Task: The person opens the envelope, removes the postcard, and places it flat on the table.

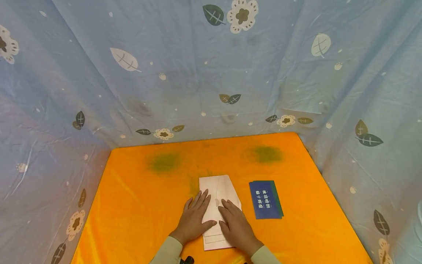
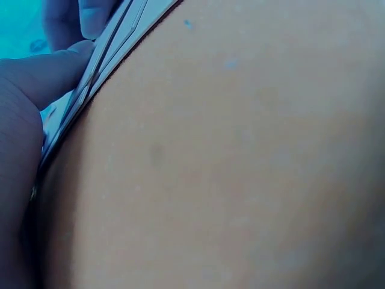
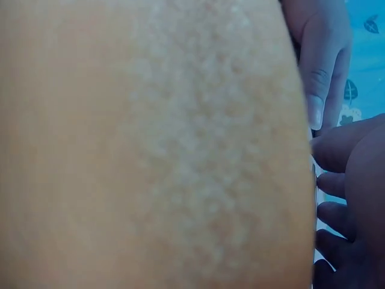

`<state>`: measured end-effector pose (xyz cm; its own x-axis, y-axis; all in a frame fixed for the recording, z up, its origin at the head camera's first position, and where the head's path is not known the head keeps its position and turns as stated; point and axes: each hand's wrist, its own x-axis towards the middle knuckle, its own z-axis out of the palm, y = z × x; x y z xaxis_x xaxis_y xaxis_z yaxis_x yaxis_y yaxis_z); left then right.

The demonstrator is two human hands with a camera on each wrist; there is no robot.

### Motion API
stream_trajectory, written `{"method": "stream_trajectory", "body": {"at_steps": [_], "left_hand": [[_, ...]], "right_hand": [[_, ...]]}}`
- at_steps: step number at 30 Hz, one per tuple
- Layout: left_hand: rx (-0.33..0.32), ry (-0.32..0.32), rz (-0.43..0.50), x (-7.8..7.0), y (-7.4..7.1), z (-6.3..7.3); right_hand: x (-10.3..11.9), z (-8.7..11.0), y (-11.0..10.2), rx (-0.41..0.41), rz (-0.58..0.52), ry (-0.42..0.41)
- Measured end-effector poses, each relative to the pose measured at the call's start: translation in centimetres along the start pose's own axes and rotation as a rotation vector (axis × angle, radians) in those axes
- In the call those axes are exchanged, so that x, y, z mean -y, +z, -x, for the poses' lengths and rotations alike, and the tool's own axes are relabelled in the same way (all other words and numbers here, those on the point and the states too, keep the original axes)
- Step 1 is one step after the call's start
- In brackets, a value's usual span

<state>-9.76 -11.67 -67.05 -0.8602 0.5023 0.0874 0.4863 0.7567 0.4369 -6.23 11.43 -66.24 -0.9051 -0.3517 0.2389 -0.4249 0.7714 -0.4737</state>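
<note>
A small stack of pale envelopes [image 1: 214,187] lies on the orange tabletop, with layered lower edges showing at the near end. The top one has a slanted edge on its right side and a small greyish spot near its middle. My left hand [image 1: 195,219] rests flat on its left side, fingers extended and thumb reaching inward. On the right side, my right hand [image 1: 238,226] presses down with fingers slightly bent, covering part of the paper. In the left wrist view, the envelope edges [image 2: 114,54] show beside the left thumb. Skin fills most of both wrist views.
A few blue and green cards [image 1: 266,200] with white printed characters lie stacked to the right of the envelopes. The orange tabletop [image 1: 138,205] has two greenish patches toward the back. Light blue patterned curtains [image 1: 184,80] enclose the back and sides.
</note>
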Motion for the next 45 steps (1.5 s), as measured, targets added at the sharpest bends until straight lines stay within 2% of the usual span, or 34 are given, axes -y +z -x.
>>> {"method": "stream_trajectory", "body": {"at_steps": [14,27,45], "left_hand": [[0.007,-0.010,-0.003,0.0,0.0,0.0],[0.013,-0.016,-0.004,0.1,0.0,0.0],[0.017,-0.012,0.005,0.0,-0.2,0.0]], "right_hand": [[-0.1,-0.2,0.0,-0.037,-0.017,-0.014],[0.4,-0.6,-0.2,-0.049,-0.011,0.025],[0.5,-1.2,-1.0,0.010,-0.052,0.063]]}}
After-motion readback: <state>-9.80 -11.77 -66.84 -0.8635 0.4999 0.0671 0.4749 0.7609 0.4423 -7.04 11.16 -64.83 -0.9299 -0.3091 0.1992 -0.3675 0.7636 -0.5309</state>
